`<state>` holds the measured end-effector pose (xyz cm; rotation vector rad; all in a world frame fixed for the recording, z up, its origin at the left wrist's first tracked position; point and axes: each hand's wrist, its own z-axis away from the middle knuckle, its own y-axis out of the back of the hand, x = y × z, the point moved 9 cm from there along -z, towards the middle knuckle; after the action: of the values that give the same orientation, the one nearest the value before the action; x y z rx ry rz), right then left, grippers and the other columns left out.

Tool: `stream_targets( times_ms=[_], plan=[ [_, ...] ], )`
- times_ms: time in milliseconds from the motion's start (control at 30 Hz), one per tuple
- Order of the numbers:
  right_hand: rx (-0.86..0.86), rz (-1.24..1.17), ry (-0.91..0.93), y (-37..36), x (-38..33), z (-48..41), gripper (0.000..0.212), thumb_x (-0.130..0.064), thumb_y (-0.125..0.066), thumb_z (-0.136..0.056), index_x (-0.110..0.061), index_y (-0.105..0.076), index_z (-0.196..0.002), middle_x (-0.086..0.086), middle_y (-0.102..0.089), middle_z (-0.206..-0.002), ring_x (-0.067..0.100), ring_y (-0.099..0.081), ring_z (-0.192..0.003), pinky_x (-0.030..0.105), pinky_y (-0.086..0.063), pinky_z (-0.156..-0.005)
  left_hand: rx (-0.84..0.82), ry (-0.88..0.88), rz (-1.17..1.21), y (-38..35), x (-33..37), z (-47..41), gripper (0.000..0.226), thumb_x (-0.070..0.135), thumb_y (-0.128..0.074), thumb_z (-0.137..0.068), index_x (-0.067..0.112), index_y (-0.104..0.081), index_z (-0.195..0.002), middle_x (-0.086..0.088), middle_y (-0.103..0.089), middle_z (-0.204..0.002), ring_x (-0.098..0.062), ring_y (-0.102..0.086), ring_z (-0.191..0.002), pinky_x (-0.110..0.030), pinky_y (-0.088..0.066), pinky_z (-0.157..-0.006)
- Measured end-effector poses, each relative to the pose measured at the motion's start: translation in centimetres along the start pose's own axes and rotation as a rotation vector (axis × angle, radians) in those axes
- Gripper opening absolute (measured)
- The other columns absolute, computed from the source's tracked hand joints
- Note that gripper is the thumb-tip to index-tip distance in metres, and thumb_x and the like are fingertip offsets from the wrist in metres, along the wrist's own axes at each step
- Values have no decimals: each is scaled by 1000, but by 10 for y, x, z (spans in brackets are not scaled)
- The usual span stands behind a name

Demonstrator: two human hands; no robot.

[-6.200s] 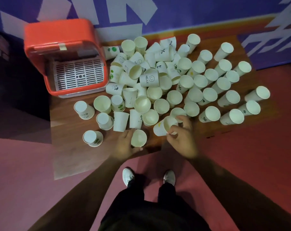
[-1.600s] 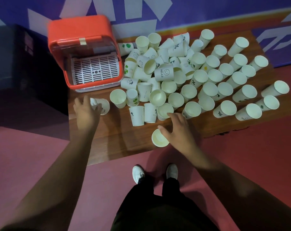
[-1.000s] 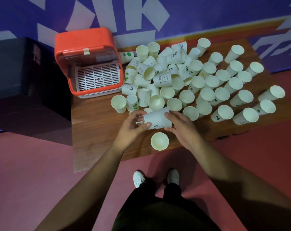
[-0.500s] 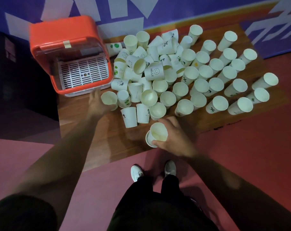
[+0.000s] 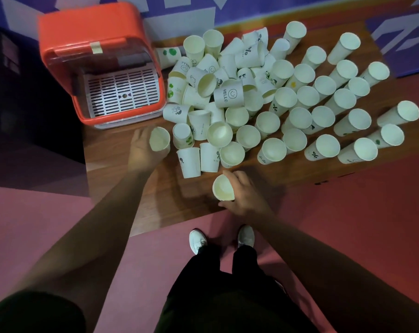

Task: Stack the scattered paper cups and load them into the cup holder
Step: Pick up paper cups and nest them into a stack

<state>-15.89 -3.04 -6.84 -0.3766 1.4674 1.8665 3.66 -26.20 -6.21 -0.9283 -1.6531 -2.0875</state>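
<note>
- White paper cups (image 5: 273, 97) crowd the wooden counter (image 5: 136, 188): a tumbled heap near the orange cup holder (image 5: 95, 51), upright rows to the right.
- I read the step as gathering: my right hand (image 5: 244, 195) has its fingers (image 5: 237, 177) wrapped round a small stack (image 5: 223, 190) at the counter's near edge, mouth up.
- My left hand (image 5: 143, 150) is closed on a loose cup (image 5: 160, 139) just in front of the holder, beside the heap's near corner.
- Next, I judge, the loose cup must come across and drop mouth-up into the stack, lined up so that it nests straight.
- The holder's slotted tray (image 5: 123, 92) shows no cups; loading has not begun, and most cups are unstacked.
</note>
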Motion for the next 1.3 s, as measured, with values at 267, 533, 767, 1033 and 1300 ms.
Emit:
stream_targets(
  times_ms=[267, 533, 767, 1033, 1300],
  plan=[
    [163, -20, 16, 43, 4, 4, 66, -52, -70, -80, -22, -47, -135, 3, -49, -131, 19, -43, -125, 33, -36, -105, 2, -192, 315, 13, 81, 102, 68, 28, -81, -76, 19, -48, -135, 8, -44, -120, -2, -44, -114, -4, -33, -95],
    [366, 309, -126, 113, 73, -10, 39, -28, -65, -84, -6, -59, -116, 16, -56, -112, 37, -53, -109, 48, -45, -94, -288, -341, 324, -65, 136, 148, 80, 13, -83, -80, 15, -46, -150, -3, -44, -130, -7, -42, -131, -15, -38, -108],
    [240, 507, -214, 109, 99, -27, 35, -20, -66, -80, -5, -60, -112, 17, -55, -108, 36, -53, -101, 45, -45, -85, -249, -342, -25, -108, 126, 150, 82, 21, -78, -72, 27, -46, -148, 0, -50, -130, -21, -50, -122, -49, -47, -96],
    [260, 507, -57, 106, 99, -27, 9, -8, -62, -84, -4, -67, -91, 16, -56, -102, 36, -55, -100, 45, -48, -83, -269, -378, -182, -134, 122, 156, 83, 61, -58, -88, 22, -33, -157, -6, -33, -159, -26, -34, -143, -43, -32, -111],
    [437, 156, 91, 138, 71, 11, 7, -15, -74, -72, -13, -67, -73, 11, -48, -128, 31, -50, -115, 43, -47, -93, -214, -217, -5, -105, 122, 128, 74, 59, -48, -93, 17, -36, -153, -8, -32, -155, -24, -32, -145, -43, -31, -119]
  ],
)
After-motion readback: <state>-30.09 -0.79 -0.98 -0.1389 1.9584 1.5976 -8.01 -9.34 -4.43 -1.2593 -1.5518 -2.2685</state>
